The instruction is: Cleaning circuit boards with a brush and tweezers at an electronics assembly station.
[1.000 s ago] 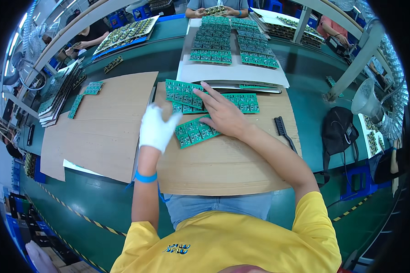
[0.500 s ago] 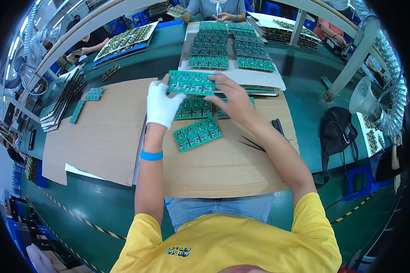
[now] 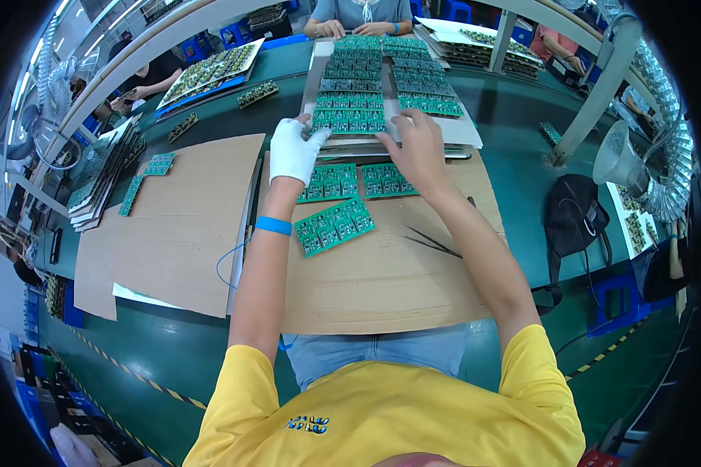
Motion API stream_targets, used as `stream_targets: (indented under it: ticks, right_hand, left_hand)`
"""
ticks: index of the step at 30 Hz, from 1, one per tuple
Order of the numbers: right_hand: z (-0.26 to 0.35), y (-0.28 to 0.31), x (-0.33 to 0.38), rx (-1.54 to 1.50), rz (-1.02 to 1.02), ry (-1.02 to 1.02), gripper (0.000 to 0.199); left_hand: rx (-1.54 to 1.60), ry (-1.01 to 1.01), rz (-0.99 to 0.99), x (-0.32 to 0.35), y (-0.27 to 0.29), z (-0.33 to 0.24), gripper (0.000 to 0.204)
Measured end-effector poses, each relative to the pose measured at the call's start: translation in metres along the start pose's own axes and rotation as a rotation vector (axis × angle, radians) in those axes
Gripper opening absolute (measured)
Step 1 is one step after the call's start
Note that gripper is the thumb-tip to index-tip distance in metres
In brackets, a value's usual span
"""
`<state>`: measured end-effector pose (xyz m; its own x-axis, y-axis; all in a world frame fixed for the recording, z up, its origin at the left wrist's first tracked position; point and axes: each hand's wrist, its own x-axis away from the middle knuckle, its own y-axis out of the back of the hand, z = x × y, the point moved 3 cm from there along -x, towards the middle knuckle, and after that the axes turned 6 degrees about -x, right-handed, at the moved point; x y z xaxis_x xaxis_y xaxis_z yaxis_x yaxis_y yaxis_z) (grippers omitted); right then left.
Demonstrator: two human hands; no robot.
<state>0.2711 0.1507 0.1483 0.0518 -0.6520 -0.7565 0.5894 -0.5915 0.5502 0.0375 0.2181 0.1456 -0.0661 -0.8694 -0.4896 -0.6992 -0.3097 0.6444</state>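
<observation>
The fingers of the white-gloved left hand are curved about the left end of a rectangular green circuit board, thumb and forefinger parted; whether the board is gripped or only steadied cannot be told. At the opposite end, the bare right hand is held half open, a gap being left between thumb and forefinger, with the thumb tip brought close to the near right corner; nothing is seen enclosed by it. The ends are presumably chosen so that the small parts on the face are not pressed.

The board is seen face up at the near end of the left of two columns of green boards, carried on a smooth white sheet. By the columns, it seems, the boards are kept orderly.

Nearer the body, on a tan cardboard sheet, two loose green boards are laid side by side, the right one partly hidden by the right hand, and a slanted green board is set below them. Thin dark tweezers are laid beside the right forearm, apparently for easy reach. The left wrist is circled by a blue band, likely worn against static.

Beyond the columns, a co-worker's hands are rested near the far edge.
</observation>
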Motion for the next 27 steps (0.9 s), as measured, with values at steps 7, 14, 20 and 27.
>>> stream_targets:
  ticks: [7,14,20,27]
  right_hand:
    - [0.073,-0.032,0.087,-0.318,0.383,0.357,0.052]
    - [0.103,-0.035,0.109,-0.187,0.717,0.348,0.060]
    - [0.073,0.031,0.075,-0.291,0.626,0.192,0.059]
    - [-0.046,0.077,0.011,-0.026,0.475,0.067,0.049]
  left_hand:
    - [-0.088,-0.091,-0.100,0.041,0.014,0.040,0.041]
    - [-0.054,-0.110,-0.074,0.079,0.004,0.064,0.037]
    - [-0.031,-0.102,-0.095,0.080,0.020,0.057,0.034]
    - [-0.016,-0.086,-0.090,0.073,0.020,0.049,0.036]
